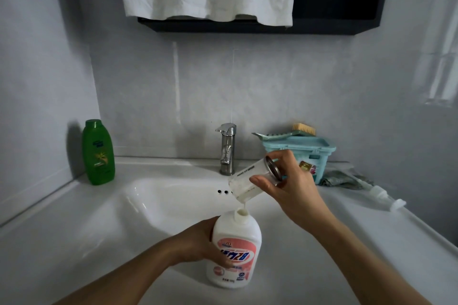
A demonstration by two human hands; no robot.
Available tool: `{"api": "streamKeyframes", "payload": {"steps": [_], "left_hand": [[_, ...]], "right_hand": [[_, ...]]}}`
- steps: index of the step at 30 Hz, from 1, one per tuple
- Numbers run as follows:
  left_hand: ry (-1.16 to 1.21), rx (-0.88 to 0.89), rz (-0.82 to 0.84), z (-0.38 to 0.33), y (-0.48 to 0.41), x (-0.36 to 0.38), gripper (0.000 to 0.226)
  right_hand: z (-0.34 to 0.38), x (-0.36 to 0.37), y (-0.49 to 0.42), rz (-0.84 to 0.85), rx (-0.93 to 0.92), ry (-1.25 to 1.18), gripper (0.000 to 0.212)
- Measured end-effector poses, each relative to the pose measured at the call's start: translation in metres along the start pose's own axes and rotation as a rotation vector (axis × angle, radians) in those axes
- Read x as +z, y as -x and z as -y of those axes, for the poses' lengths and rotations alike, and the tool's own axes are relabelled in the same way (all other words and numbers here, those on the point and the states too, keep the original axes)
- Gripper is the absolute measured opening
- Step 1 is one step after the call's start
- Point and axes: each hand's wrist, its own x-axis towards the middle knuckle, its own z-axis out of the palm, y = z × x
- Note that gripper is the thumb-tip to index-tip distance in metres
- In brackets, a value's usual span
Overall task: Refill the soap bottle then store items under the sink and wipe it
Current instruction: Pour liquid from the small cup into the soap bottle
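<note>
far off to the left of the left hand, a green bottle (98, 153) stands upright on the counter by the wall corner. the left hand (200, 242) is wrapped around the side of a white bottle (235, 247) with a pink label, fingers curled onto its front, holding it upright at the near edge of the sink (173, 200); its neck is uncapped. beyond that hand, at the back of the basin, stands the tap (227, 148). just above the white bottle's neck, the right hand (292, 181) grips a clear bottle (250, 178) between thumb and fingers, tilted mouth down, metal ring at its raised end. a thread of white liquid hangs from its lower end over the open neck. behind the right hand sits a teal box (304, 153) with a brush (303, 129) on top. to that hand's right lie a crumpled cloth (339, 178) and a pump head (381, 195) on its side.
</note>
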Motion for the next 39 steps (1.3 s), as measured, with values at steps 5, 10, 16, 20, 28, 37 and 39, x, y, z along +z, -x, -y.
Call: {"api": "streamKeyframes", "payload": {"steps": [5,10,16,20,28,37,39], "left_hand": [[-0.008,0.005,0.0,-0.0016,0.0008,0.0002,0.065],[-0.016,-0.003,0.0,-0.0008,0.0002,-0.0001,0.066],[-0.02,-0.004,-0.016,-0.0005,0.0001,0.0005,0.066],[-0.012,-0.006,-0.017,0.0002,-0.0005,0.0004,0.07],[-0.007,-0.009,-0.019,-0.0008,-0.0001,0.0004,0.072],[-0.003,-0.007,-0.011,-0.0023,0.0017,0.0006,0.069],[0.001,-0.01,-0.008,-0.0029,0.002,0.0003,0.069]], "right_hand": [[-0.002,0.0004,0.0,0.012,0.002,-0.01,0.047],[-0.0014,0.0001,-0.0003,0.013,0.005,-0.012,0.048],[-0.0009,0.0001,-0.0004,0.002,0.002,-0.006,0.048],[0.0007,-0.0004,-0.0004,0.005,-0.001,-0.008,0.048],[0.0018,-0.0011,-0.0002,0.011,-0.002,0.003,0.048],[0.0022,-0.0018,0.0004,0.012,0.0,-0.022,0.047],[0.001,-0.0016,0.0001,0.011,0.0,-0.017,0.048]]}}
